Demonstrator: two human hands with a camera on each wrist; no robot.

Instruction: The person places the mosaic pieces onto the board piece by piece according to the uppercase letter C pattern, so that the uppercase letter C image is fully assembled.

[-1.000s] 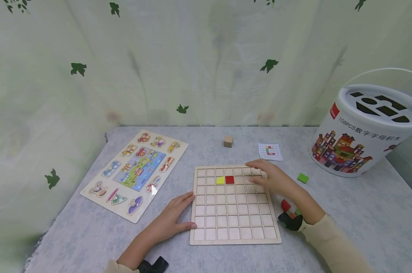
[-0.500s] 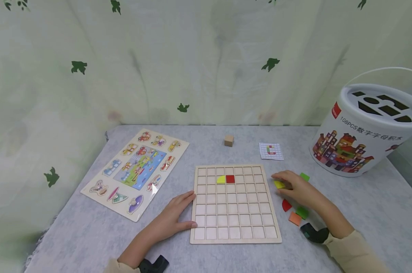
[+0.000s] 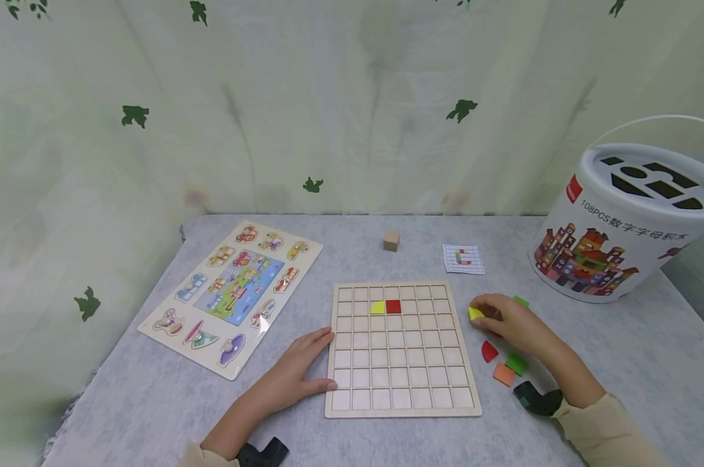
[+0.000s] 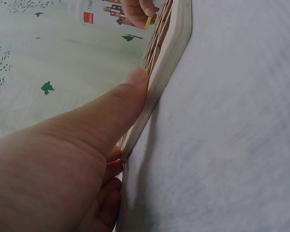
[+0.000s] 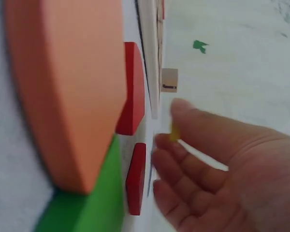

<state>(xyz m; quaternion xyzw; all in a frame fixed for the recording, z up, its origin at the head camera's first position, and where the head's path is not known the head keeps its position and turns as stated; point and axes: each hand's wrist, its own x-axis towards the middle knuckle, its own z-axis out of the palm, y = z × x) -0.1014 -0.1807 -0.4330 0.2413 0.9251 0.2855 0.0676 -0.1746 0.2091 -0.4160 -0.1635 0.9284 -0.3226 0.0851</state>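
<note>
My right hand (image 3: pixel 512 322) pinches a small yellow tile (image 3: pixel 476 314) between thumb and fingers, just off the right side of a wooden grid board (image 3: pixel 395 413). In the right wrist view, the yellow tile (image 5: pixel 175 131) shows only as a sliver. On the board, a yellow rounded tile (image 3: pixel 378 308) and a red square tile (image 3: pixel 393 307) lie side by side in the second row. Along the board's left edge rests my left hand (image 3: pixel 293 373), thumb and fingertips touching the frame. The left wrist view shows its thumb (image 4: pixel 128 89) on the rim.
Near my right hand lie a red tile (image 3: pixel 489 351), an orange tile (image 3: pixel 504 374) and green tiles (image 3: pixel 516 364). Behind stand a wooden cube (image 3: pixel 391 241), a pattern card (image 3: pixel 463 259) and a white bucket (image 3: pixel 614 240). A picture puzzle (image 3: pixel 235 298) lies left.
My right hand has moved from above the board's upper right to the tiles at its right and now holds a yellow tile, which has tilted in its fingers. My left hand stays put.
</note>
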